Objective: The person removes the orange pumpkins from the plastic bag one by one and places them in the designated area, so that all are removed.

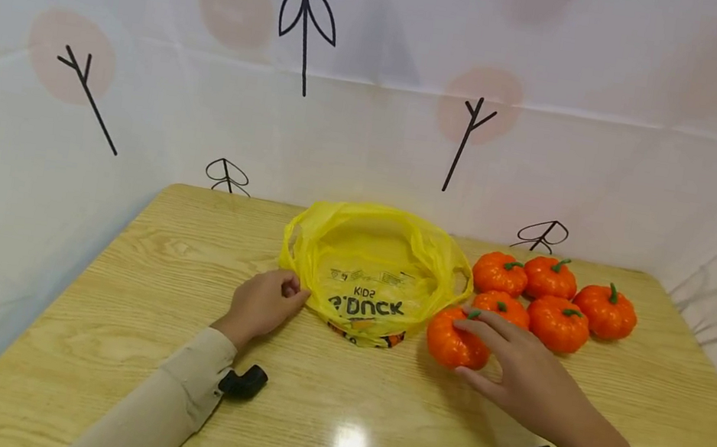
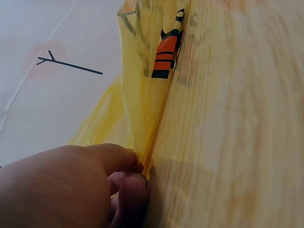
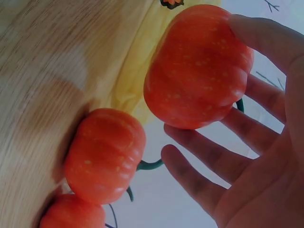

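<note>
Reaching forward over the wooden tabletop [image 1: 127, 328], both arms come in from the near edge in pale sleeves, each with a dark camera mount at the wrist. The left hand [image 1: 263, 303] lies low on the wood, knuckles up and fingers curled under, and pinches the left edge of the yellow plastic bag [image 1: 370, 275] between thumb and curled fingers; the left wrist view shows the thin film bunched in that pinch right at the tabletop surface. The bag sits near the middle of the tabletop with its mouth spread wide, black lettering and an orange-and-black print on its front.

The right hand [image 1: 526, 380] stretches out to the right of the bag, palm turned toward the nearest pumpkin [image 1: 456, 340]. Its thumb and fingers wrap around that small orange pumpkin; in the right wrist view the thumb presses one side while the fingers spread loosely behind the other, so the grip is light. This pumpkin is just beside the bag's right front corner. Whether it rests on the wood or is lifted off it cannot be told.

Behind the hand, five more orange pumpkins [image 1: 549, 298] with green stems cluster close together on the tabletop, to the right of the bag.
</note>
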`<state>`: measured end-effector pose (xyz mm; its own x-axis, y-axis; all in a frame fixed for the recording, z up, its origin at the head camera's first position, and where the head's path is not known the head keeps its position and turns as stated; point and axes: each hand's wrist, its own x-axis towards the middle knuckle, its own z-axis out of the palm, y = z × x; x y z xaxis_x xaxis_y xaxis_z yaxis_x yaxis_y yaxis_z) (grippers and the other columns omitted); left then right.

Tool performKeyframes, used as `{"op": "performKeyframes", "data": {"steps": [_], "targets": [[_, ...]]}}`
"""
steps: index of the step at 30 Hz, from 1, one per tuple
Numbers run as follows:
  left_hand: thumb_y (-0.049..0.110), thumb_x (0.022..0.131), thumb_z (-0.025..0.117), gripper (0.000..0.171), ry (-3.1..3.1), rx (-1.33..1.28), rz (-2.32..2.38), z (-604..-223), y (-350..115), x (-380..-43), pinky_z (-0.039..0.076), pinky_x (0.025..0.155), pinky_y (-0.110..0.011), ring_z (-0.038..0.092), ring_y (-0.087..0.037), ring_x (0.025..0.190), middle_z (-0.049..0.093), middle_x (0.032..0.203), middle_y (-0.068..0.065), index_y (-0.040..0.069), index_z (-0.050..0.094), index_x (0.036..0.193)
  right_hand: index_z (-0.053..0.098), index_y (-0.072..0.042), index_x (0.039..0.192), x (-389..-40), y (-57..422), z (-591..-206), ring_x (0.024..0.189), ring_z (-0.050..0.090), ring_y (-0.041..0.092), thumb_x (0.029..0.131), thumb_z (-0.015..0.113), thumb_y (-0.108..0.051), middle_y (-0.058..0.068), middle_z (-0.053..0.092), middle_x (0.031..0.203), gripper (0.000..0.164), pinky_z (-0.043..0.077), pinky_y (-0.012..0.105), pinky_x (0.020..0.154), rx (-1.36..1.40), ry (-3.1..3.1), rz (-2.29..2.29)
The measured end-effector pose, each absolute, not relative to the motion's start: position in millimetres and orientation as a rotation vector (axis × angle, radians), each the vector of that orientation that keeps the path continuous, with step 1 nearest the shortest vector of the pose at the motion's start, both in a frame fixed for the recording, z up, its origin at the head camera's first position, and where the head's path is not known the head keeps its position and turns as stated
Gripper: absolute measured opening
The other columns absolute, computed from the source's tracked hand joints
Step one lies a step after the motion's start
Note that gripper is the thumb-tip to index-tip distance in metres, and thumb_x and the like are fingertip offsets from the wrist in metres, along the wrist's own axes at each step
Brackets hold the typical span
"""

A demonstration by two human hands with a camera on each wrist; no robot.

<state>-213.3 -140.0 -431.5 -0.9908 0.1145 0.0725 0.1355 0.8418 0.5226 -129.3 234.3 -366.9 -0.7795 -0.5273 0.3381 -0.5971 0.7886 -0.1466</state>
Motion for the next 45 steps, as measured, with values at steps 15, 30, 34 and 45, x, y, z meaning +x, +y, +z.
{"op": "performKeyframes", "data": {"steps": [15,30,34,45], "targets": [[0.044,0.095,0.064,0.022,-2.987,-0.201,-0.849,-432,-140,-215,0.04,0.061,-0.029,0.054,-0.011,0.066,0.064,0.079,0.007,0.023,0.066,0.086,0.061,-0.017,0.131,-134,239,-371,0.07,0.054,0.005,0.086,0.079,-0.033,0.015,0.058,0.138,0.051,0.054,0.04,0.077,0.815,-2.895,0.379],[0.042,0.094,0.066,0.022,-2.978,-0.217,-0.834,-429,-139,-215,0.039,0.06,-0.029,0.053,-0.011,0.065,0.065,0.078,0.006,0.022,0.066,0.086,0.061,-0.015,0.131,-138,235,-382,0.105,0.068,0.037,0.084,0.081,-0.029,0.022,0.055,0.142,0.053,0.054,0.057,0.088,0.748,-2.896,0.443],[0.043,0.095,0.066,0.022,-2.976,-0.22,-0.835,-430,-139,-214,0.039,0.06,-0.029,0.053,-0.011,0.064,0.065,0.078,0.006,0.022,0.066,0.087,0.06,-0.014,0.131,-138,234,-382,0.115,0.064,0.043,0.084,0.081,-0.029,0.021,0.055,0.143,0.053,0.052,0.058,0.091,0.758,-2.893,0.454],[0.042,0.095,0.065,0.022,-2.978,-0.217,-0.855,-431,-141,-213,0.039,0.061,-0.029,0.053,-0.011,0.065,0.064,0.078,0.006,0.022,0.065,0.086,0.058,-0.015,0.139,-134,237,-376,0.111,0.067,0.038,0.092,0.073,-0.032,0.022,0.052,0.146,0.053,0.054,0.054,0.089,0.764,-2.967,0.441]]}}
